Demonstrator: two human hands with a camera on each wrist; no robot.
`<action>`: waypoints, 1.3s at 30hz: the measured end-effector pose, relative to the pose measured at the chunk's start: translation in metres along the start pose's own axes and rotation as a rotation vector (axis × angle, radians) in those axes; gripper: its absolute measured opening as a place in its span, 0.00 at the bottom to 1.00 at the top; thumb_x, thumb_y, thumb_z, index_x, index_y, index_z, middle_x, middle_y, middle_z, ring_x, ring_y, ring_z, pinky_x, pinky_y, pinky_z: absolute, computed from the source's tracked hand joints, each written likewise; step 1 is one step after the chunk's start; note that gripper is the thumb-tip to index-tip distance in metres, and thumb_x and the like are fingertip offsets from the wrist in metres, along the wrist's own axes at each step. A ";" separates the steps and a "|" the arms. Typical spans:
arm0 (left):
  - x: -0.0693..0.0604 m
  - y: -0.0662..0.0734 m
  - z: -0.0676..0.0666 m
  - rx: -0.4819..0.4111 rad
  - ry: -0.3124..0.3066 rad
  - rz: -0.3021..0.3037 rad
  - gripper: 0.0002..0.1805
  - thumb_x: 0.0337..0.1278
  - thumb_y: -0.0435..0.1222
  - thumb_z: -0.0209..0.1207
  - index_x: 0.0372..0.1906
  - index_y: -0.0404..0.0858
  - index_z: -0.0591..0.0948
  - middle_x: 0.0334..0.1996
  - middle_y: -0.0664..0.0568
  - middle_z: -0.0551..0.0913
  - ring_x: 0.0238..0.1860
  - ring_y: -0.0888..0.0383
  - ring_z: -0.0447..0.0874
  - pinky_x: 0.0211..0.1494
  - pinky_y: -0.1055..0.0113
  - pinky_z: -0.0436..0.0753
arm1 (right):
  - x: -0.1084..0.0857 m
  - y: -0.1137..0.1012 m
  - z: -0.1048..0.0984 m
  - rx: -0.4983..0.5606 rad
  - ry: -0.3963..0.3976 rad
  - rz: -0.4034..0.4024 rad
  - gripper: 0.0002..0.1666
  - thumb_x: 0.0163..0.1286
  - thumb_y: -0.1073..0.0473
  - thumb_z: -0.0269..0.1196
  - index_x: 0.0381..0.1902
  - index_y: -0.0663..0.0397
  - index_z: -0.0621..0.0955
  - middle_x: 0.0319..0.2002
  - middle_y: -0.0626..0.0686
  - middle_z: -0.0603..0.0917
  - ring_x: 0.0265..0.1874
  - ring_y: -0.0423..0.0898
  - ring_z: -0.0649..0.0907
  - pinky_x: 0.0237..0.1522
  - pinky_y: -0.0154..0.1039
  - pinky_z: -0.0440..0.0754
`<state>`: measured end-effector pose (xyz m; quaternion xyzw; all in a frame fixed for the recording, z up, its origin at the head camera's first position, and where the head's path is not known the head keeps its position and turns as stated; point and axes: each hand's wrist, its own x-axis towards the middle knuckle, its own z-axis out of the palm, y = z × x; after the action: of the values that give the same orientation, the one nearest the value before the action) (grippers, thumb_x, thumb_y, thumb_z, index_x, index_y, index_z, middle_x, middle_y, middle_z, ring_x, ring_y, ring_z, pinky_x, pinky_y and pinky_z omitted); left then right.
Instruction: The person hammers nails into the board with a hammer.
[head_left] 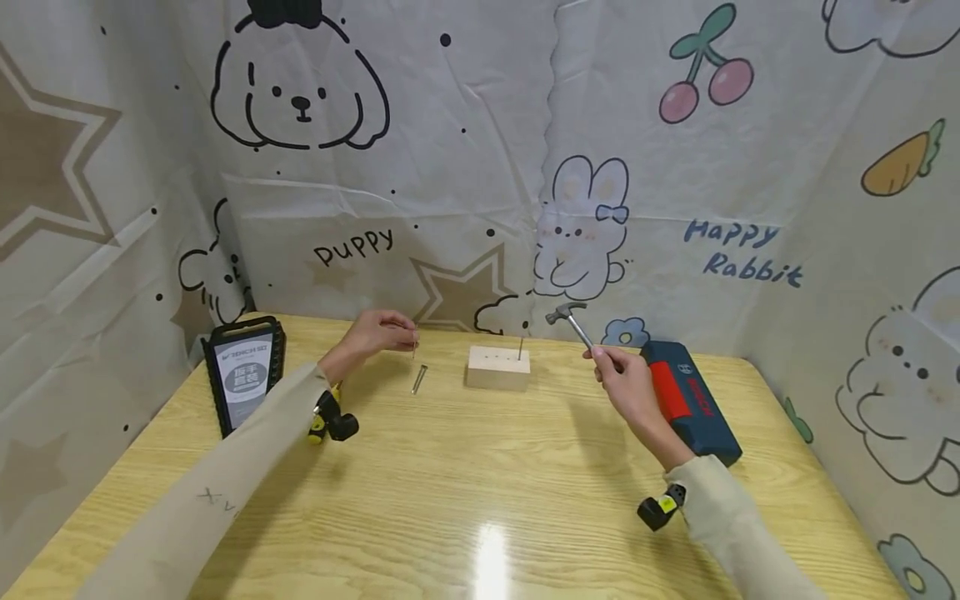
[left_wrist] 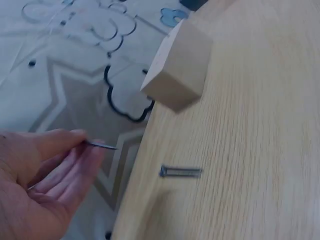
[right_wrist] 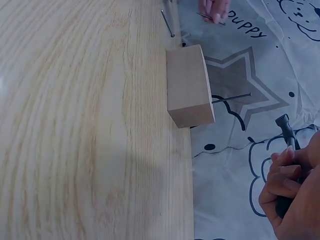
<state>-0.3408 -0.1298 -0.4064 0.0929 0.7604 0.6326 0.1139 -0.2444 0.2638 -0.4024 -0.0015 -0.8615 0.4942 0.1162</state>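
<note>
My left hand (head_left: 375,333) is raised above the back left of the table, pinching a thin nail (left_wrist: 102,146) between thumb and fingertips. Below it, at least one loose nail (head_left: 419,380) lies on the wood. A pale wooden block (head_left: 497,380) sits to the right, a row of small dark holes along its top. From the block's right end rises an upright nail (head_left: 521,348). My right hand (head_left: 628,390) grips a claw hammer (head_left: 576,323) by its handle, head up, to the right of the block and apart from it.
On the left stands a black case (head_left: 246,367) with a white label. A yellow and black tool (head_left: 317,430) lies partly hidden under the left wrist. A dark blue and red box (head_left: 705,408) sits behind the right forearm. Printed cloth (head_left: 465,200) hangs along the table's back edge.
</note>
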 end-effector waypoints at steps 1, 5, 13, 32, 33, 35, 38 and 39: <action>0.001 0.003 0.003 -0.022 0.004 0.020 0.18 0.69 0.23 0.63 0.58 0.17 0.77 0.46 0.35 0.90 0.38 0.57 0.92 0.59 0.54 0.88 | 0.000 -0.001 0.000 -0.001 -0.001 -0.004 0.19 0.85 0.55 0.56 0.49 0.66 0.85 0.26 0.55 0.77 0.19 0.39 0.68 0.20 0.31 0.64; 0.008 0.007 0.022 -0.101 -0.036 0.048 0.22 0.69 0.24 0.63 0.63 0.17 0.75 0.44 0.40 0.91 0.37 0.59 0.92 0.62 0.51 0.86 | 0.000 -0.002 0.002 0.013 0.010 0.005 0.18 0.85 0.56 0.56 0.48 0.66 0.85 0.26 0.54 0.77 0.20 0.39 0.68 0.20 0.31 0.64; 0.021 -0.001 0.061 -0.156 -0.039 0.142 0.14 0.67 0.24 0.65 0.54 0.19 0.81 0.48 0.28 0.87 0.38 0.55 0.92 0.62 0.42 0.84 | 0.003 0.002 0.013 0.063 0.001 0.025 0.19 0.85 0.55 0.56 0.50 0.66 0.85 0.26 0.51 0.76 0.21 0.39 0.70 0.20 0.30 0.66; 0.036 -0.013 0.124 0.101 0.207 0.364 0.08 0.62 0.30 0.72 0.43 0.30 0.89 0.42 0.41 0.92 0.42 0.50 0.92 0.50 0.67 0.89 | 0.008 -0.003 0.031 0.148 -0.051 0.017 0.19 0.84 0.53 0.58 0.48 0.67 0.84 0.25 0.51 0.76 0.17 0.36 0.67 0.17 0.29 0.63; 0.036 -0.013 0.126 0.103 0.204 0.378 0.08 0.62 0.29 0.72 0.43 0.29 0.89 0.42 0.41 0.92 0.42 0.50 0.92 0.50 0.66 0.89 | 0.008 -0.004 0.030 0.149 -0.051 0.012 0.20 0.84 0.52 0.58 0.49 0.67 0.85 0.25 0.51 0.76 0.18 0.36 0.67 0.17 0.30 0.63; 0.038 -0.013 0.129 0.118 0.177 0.418 0.08 0.63 0.30 0.71 0.43 0.29 0.89 0.42 0.41 0.92 0.42 0.50 0.92 0.49 0.67 0.89 | 0.008 -0.004 0.028 0.143 -0.040 0.008 0.20 0.84 0.52 0.58 0.48 0.67 0.85 0.25 0.51 0.76 0.18 0.36 0.67 0.17 0.30 0.63; 0.040 -0.012 0.137 0.147 0.115 0.467 0.09 0.67 0.31 0.68 0.45 0.28 0.88 0.43 0.40 0.92 0.43 0.50 0.92 0.48 0.68 0.89 | 0.008 -0.002 0.024 0.126 -0.011 0.011 0.20 0.84 0.53 0.57 0.47 0.67 0.85 0.24 0.50 0.76 0.18 0.36 0.67 0.17 0.29 0.63; 0.040 -0.012 0.139 0.161 0.105 0.476 0.09 0.68 0.31 0.68 0.46 0.28 0.88 0.43 0.40 0.92 0.43 0.50 0.92 0.47 0.69 0.89 | 0.008 -0.001 0.023 0.120 -0.006 0.011 0.20 0.84 0.53 0.57 0.47 0.67 0.85 0.24 0.49 0.76 0.18 0.36 0.68 0.17 0.29 0.63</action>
<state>-0.3389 0.0100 -0.4451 0.2450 0.7701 0.5828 -0.0854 -0.2567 0.2446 -0.4110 0.0024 -0.8306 0.5458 0.1108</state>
